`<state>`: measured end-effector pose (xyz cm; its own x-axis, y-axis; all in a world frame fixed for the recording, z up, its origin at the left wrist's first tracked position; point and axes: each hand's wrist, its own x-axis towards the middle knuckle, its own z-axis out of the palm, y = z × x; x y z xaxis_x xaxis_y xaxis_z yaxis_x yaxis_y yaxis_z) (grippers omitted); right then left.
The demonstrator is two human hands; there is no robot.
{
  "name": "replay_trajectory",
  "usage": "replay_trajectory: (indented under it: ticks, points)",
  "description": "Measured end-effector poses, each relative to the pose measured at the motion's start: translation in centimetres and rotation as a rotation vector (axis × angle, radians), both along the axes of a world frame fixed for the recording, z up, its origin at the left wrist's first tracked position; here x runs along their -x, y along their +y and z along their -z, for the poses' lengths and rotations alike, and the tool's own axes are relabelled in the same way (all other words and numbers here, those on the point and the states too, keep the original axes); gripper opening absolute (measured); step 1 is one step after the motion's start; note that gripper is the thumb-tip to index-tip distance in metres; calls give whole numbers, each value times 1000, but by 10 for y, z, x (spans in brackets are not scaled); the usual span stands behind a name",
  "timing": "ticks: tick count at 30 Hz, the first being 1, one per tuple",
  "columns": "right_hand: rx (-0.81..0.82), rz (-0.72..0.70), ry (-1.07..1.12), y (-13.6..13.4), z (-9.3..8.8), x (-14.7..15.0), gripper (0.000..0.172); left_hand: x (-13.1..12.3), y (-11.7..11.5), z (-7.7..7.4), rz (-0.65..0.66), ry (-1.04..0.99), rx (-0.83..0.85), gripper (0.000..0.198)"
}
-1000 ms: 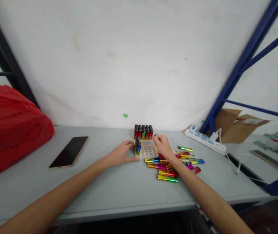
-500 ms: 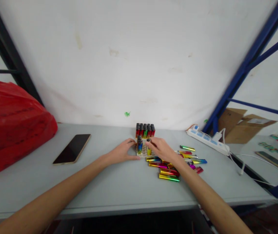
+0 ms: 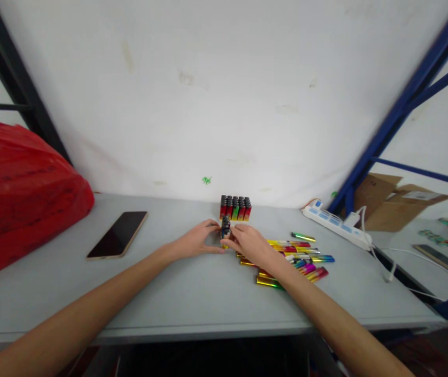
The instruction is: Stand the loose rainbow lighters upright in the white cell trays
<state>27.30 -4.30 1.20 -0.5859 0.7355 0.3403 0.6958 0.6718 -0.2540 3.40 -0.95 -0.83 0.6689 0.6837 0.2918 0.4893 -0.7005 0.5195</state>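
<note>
My left hand [image 3: 197,242] rests on the grey table [image 3: 185,293], its fingers curled against the left edge of a white slotted tray that is now mostly hidden. My right hand [image 3: 248,243] lies over that tray, fingertips pinched on an upright lighter [image 3: 225,226] at its front left corner. A block of upright black-capped lighters [image 3: 235,208] stands at the tray's far end. To the right, a loose pile of shiny rainbow lighters [image 3: 297,257] lies flat on the table.
A dark phone [image 3: 118,234] lies left of my hands. A big red plastic bag [image 3: 20,193] fills the far left. A white power strip [image 3: 337,225] with a cable sits at the right, beside blue shelf struts [image 3: 396,104]. Cardboard boxes [image 3: 389,201] stand beyond.
My right hand swung left from the tray's far right side, brought a lighter down over the tray and now covers it. My left hand stayed at the tray's left edge.
</note>
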Motion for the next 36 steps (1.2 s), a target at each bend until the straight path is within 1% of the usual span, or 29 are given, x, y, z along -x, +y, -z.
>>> replay_trajectory:
  ticks: [2,4,6,9,11,12,14,16,18,20,22,26,29,32,36]
  points:
    - [54,-40,-5,1,-6,-8,53,-1,0,0,-7,11,0,72]
    - [155,-83,38,2,-15,-25,52,-1,0,0,-23,21,-2,74]
    - [251,-78,84,3,-25,-47,52,0,0,0,-31,33,-5,74]
    - [455,-78,99,3,-38,-80,47,0,0,0,-40,52,-6,73]
    - [548,-79,84,3,-43,-93,42,-1,-1,0,-51,56,-7,73]
    - [565,-82,72,3,-44,-96,39,-2,-2,0,-63,54,-11,74]
    - [540,-105,38,2,-44,-95,30,-6,-4,2,-104,45,-23,76]
    - [477,-145,-20,2,-41,-86,21,-10,-6,3,-147,37,-32,78]
    - [400,-175,-83,1,-37,-75,14,-12,-6,3,-153,25,-36,75]
    - [319,-186,-136,-1,-33,-65,13,-10,-5,2,-142,18,-36,71]
    - [250,-193,-173,-2,-30,-58,16,-5,-2,-1,-150,24,-35,71]
    - [189,-180,-198,-5,-25,-55,14,8,5,-5,-183,49,-54,70]
    - [189,-190,-118,-5,-25,-58,16,14,8,-6,-196,58,-67,71]
    - [215,-179,15,-3,-30,-63,26,15,7,-7,-200,64,-71,74]
    - [213,-57,223,3,-36,-69,43,12,3,-10,-192,80,-56,73]
